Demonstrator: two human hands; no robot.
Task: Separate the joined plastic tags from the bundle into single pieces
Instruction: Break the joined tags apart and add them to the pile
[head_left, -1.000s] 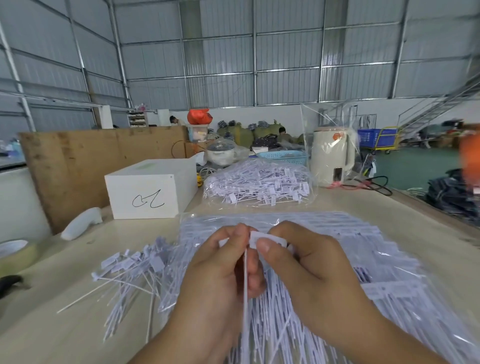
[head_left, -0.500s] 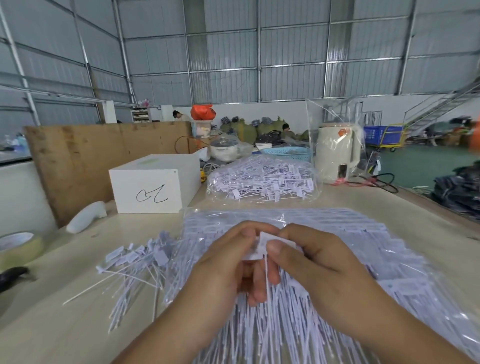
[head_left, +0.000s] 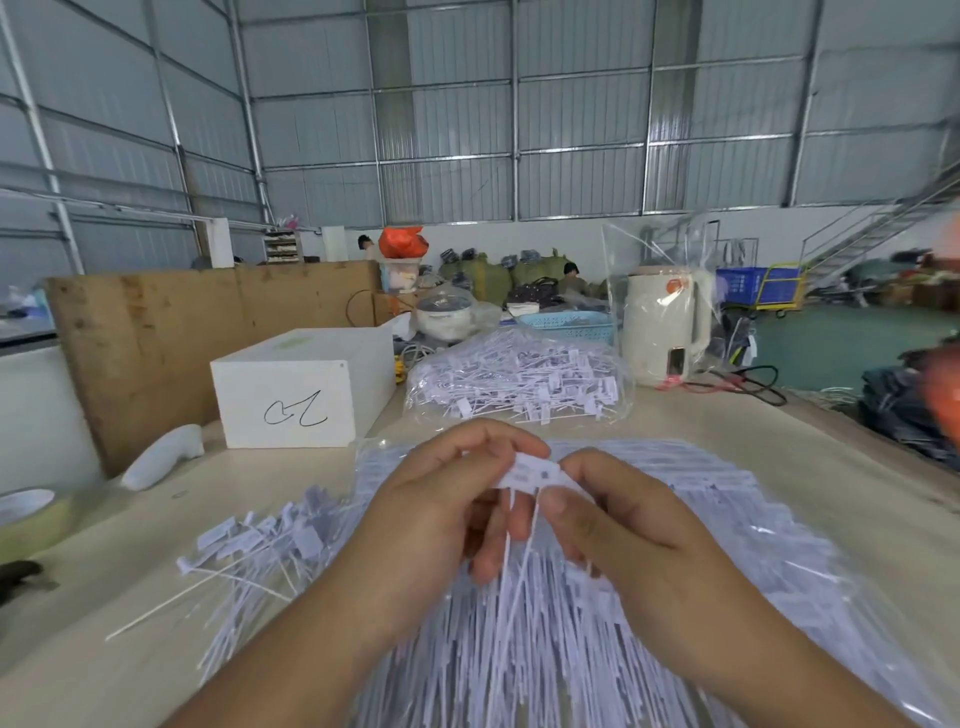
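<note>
Both hands meet above a big clear bag of white plastic tags (head_left: 753, 545) on the table. My left hand (head_left: 436, 509) and my right hand (head_left: 613, 525) pinch the flat heads of a small joined piece of tags (head_left: 532, 474) between thumbs and fingers. Two thin tails hang down from it between my palms. A loose pile of single tags (head_left: 260, 545) lies on the table to the left of my left hand.
A second bag of tags (head_left: 519, 382) lies farther back. A white box (head_left: 296, 395) with a scribble stands at the back left, a cream kettle (head_left: 665, 332) at the back right. A tape roll (head_left: 26, 514) sits at the left edge, a brown board (head_left: 156, 332) behind.
The hands have lifted slightly and the tag heads have turned flatter between the fingers; two tails now hang apart instead of one. The camera has tilted a little.
</note>
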